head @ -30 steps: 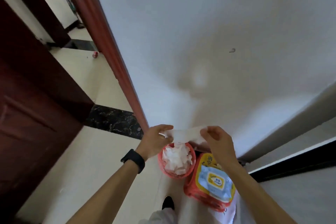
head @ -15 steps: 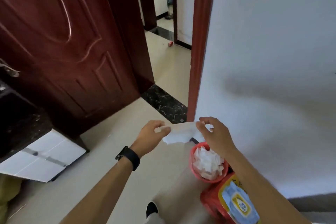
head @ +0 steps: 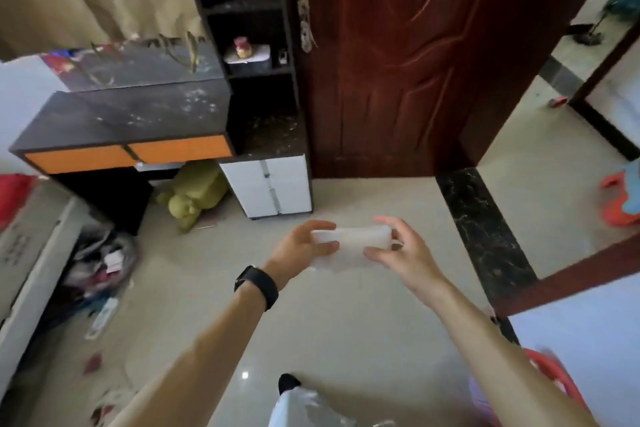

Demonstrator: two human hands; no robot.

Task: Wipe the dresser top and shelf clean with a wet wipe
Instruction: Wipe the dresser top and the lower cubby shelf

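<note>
**Pale tile floor lies between the wipe and the dusty dresser**

Pale floor tiles (head: pixel 346 329) fill the middle of the room, with a dark red door (head: pixel 398 62) ahead. The wet wipe (head: pixel 349 243) is held out over them at chest height, stretched between 2 hands. The left hand (head: pixel 303 248) pinches its left end between thumb and curled fingers. The right hand (head: pixel 405 255) holds the right end with thumb below and fingers above, the other fingers loosely spread. The wipe's long axis runs left to right, across the line of sight.

The dresser top (head: pixel 145 114), dark and flecked with pale dust, lies ahead and to the left, well apart from the wipe. The shelf (head: pixel 273 133) beside it, just left of the door, is speckled too. The left hand is the nearer of the 2 to both surfaces, so the carry probably swings forward and leftward.

The way looks open: bare tile runs up to the white drawer unit (head: pixel 273 184). Clutter sits at the far left, and a green soft toy (head: pixel 197 194) lies under the desk, off the direct line. The dresser's front edge overhangs the orange drawer fronts (head: pixel 180 149), a likely place to start.
</note>
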